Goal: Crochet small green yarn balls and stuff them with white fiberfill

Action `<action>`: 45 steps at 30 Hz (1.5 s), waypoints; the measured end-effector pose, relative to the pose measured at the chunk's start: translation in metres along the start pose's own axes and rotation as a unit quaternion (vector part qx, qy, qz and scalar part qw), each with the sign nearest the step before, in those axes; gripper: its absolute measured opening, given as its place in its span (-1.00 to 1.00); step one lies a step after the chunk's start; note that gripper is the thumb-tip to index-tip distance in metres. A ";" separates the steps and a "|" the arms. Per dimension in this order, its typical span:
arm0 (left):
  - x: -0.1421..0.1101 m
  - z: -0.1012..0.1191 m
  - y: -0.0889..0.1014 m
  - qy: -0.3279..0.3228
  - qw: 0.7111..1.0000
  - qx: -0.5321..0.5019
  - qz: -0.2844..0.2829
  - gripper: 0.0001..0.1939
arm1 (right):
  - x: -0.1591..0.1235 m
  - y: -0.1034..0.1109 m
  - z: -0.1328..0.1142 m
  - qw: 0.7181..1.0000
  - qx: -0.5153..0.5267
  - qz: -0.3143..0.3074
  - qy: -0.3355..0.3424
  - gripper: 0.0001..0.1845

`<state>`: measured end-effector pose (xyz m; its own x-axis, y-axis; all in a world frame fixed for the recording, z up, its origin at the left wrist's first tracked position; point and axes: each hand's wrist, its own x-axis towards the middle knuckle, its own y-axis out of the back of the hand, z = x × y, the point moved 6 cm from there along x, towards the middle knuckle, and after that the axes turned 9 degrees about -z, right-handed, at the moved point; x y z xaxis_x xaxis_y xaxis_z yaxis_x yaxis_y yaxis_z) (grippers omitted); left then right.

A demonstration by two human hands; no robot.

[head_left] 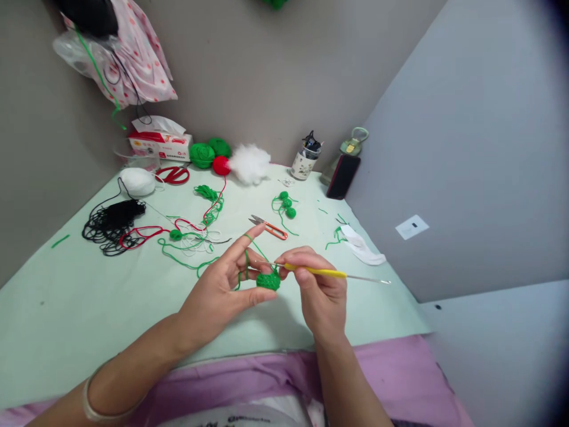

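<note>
My left hand [226, 279] pinches a small green crochet piece [268, 280] between thumb and fingers, with green yarn [247, 255] looped over its raised forefinger. My right hand [317, 290] is closed on a crochet hook with a yellow handle [326, 272]; the hook's tip points into the green piece and its metal end sticks out to the right. Both hands hover above the pale green table [89, 296] near its front edge.
Orange thread snips [269, 227] lie just beyond the hands. Small green crochet balls [287, 204], loose green and red yarn [202, 219], black yarn [113, 222], white yarn [137, 181], red scissors [173, 175], yarn balls [208, 153], white stuffing [249, 163], a tissue box [160, 144], a cup [306, 161] and a phone [342, 176] sit farther back.
</note>
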<state>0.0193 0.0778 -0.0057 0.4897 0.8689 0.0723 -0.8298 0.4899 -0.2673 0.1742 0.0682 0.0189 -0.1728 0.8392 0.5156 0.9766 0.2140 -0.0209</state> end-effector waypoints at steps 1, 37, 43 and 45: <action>0.000 -0.001 0.001 0.004 1.000 -0.003 0.000 -0.07 | 0.000 0.000 0.000 1.000 0.003 -0.002 0.001 -0.82; -0.002 0.008 0.004 0.000 0.993 0.080 -0.084 -0.17 | 0.000 0.003 0.007 0.986 0.139 -0.077 -0.058 -0.74; 0.000 0.010 0.006 0.007 0.988 0.127 -0.091 -0.17 | 0.000 0.005 -0.011 0.991 -0.025 -0.127 -0.022 -0.75; 0.000 0.012 0.005 0.013 0.983 0.155 -0.095 -0.19 | 0.000 0.003 -0.019 0.982 -0.096 -0.161 0.001 -0.76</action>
<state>0.0118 0.0817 0.0042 0.6469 0.7597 0.0666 -0.7626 0.6445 0.0552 0.1800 0.0595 0.0349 -0.4773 0.7419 0.4709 0.8772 0.3704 0.3055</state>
